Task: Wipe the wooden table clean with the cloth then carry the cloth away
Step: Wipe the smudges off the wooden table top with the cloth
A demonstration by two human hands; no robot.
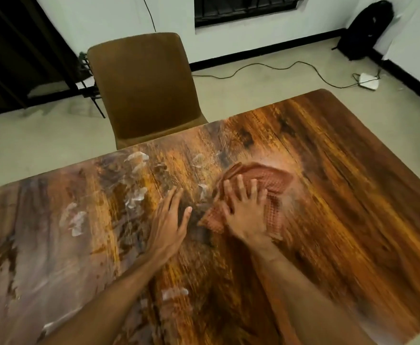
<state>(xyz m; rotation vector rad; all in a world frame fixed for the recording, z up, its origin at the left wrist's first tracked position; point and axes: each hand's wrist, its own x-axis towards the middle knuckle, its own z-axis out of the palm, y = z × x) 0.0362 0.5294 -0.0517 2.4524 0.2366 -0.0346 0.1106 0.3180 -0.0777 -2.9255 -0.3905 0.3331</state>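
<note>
A reddish-orange waffle-weave cloth lies crumpled on the wooden table near its middle. My right hand presses flat on the cloth with its fingers spread and straight. Just left of the cloth, my left hand rests flat on the bare wood with its fingers straight. White smears and wet patches mark the left half of the tabletop; the right half looks glossy.
A brown upholstered chair stands at the table's far edge. A black cable runs across the floor to a white device. A dark bag leans in the far right corner.
</note>
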